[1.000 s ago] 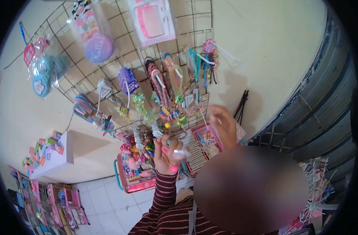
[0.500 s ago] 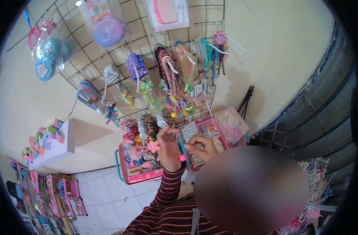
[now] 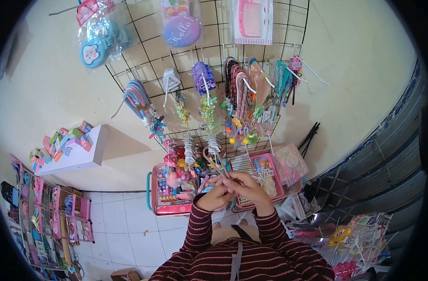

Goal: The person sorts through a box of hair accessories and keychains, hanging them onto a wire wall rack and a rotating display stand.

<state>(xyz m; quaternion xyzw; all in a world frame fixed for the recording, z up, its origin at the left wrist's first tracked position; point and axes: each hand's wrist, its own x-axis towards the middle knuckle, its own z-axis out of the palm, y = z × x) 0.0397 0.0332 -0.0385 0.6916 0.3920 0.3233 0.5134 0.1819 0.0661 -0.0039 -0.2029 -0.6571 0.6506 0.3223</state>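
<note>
My left hand and my right hand meet in front of my chest, fingertips pressed together. Between them they pinch a thin looped cord, its loop sticking up beyond my fingers. A bit of teal shows just below my hands; what it belongs to is unclear. Behind them are a pink basket of small colourful accessories and a box section with a white beaded sheet. White-tagged accessories hang just past my hands.
A black wire grid on the wall carries packaged combs, pouches, hair ties and charms on white hooks. At left are a white shelf with small boxes and a pink rack. Bagged goods stand at lower right, beside a grey shutter.
My hands, apart before, have come together lower down. The pink flower and pink ball near my left hand no longer show there. The camera view has shifted, so the wall goods appear further right.
</note>
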